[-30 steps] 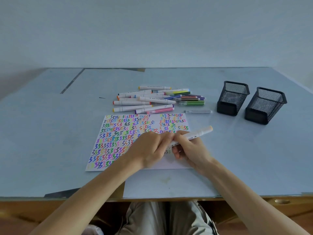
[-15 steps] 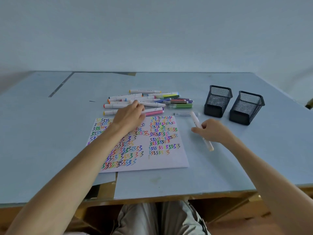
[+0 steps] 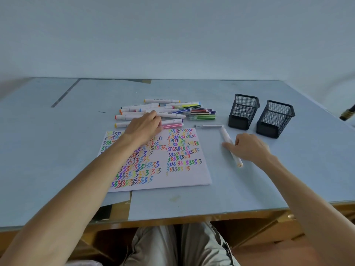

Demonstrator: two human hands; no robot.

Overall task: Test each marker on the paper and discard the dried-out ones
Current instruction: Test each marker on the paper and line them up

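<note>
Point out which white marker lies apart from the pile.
The white marker under the right hand, lying on the table right of the paper. All the others sit in the pile beyond the paper, where the left hand reaches.

Blue table (image 3: 269, 185); pale wall (image 3: 172, 35) behind; grey trousers (image 3: 178, 246) below.

White marker (image 3: 230, 146) flat right of scribbled paper (image 3: 184, 175); marker pile (image 3: 169, 112) behind.

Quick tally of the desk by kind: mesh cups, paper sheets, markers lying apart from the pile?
Mesh cups: 2
Scribbled paper sheet: 1
White marker under the right hand: 1
Thin clear pen: 1
Total: 5
</note>
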